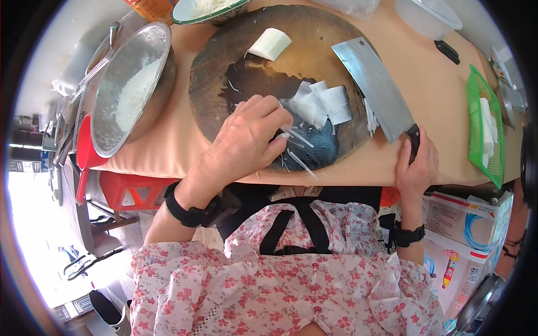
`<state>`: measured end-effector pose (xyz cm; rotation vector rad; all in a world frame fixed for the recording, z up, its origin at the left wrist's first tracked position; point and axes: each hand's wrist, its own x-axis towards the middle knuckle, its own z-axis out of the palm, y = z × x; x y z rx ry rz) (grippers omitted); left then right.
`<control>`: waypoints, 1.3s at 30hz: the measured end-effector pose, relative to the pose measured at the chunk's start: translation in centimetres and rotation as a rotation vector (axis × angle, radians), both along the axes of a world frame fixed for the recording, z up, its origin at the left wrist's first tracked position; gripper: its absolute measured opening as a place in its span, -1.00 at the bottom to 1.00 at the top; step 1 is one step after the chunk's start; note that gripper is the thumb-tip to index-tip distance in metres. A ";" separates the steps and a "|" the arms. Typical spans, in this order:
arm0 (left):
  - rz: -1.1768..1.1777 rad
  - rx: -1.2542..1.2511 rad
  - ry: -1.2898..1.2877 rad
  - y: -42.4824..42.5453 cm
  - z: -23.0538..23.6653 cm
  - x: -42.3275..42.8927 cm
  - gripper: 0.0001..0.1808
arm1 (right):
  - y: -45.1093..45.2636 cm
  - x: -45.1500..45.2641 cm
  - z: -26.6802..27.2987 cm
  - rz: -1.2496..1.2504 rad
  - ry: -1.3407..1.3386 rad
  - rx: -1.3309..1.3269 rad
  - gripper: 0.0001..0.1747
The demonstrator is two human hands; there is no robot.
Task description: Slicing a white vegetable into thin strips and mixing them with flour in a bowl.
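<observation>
Thin white radish-like shreds (300, 136) are pinched between the thumb and fingers of my left hand (256, 130), low over a round wooden chopping board (210, 84). Just right of those fingers, thin white slices (321, 103) overlap on the board. A thick white vegetable piece (270, 44) lies near the board's far side. My right hand (418, 166) holds the black handle of a cleaver (376, 88), whose broad blade rests over the board's right edge. More white strips (370, 117) show beside the blade, partly hidden by it.
A steel bowl of white flour-like powder (130, 92) and a red ladle (86, 147) are at left. An enamel bowl of shreds (210, 10) touches the far edge of view. At right lie a green basket with white pieces (498, 164), a black object (447, 52) and a plastic tub (428, 19).
</observation>
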<state>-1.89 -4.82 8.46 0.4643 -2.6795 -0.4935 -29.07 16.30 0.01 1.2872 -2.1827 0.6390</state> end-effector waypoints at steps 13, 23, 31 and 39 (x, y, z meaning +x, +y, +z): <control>-0.134 0.011 0.027 1.8 0.5 0.1 -0.70 | 0.0 -0.2 -0.2 -0.015 0.023 0.013 -0.52; 0.086 -0.181 0.016 1.8 -0.8 1.3 -0.82 | -0.1 0.0 -0.2 -0.016 -0.007 0.012 -0.51; 0.326 0.002 0.104 2.1 -0.4 2.8 -0.70 | -0.1 0.1 0.0 -0.015 -0.009 0.017 -0.51; 0.299 0.020 -0.046 1.5 0.2 2.7 -0.73 | 0.0 0.1 0.1 -0.020 -0.019 0.030 -0.51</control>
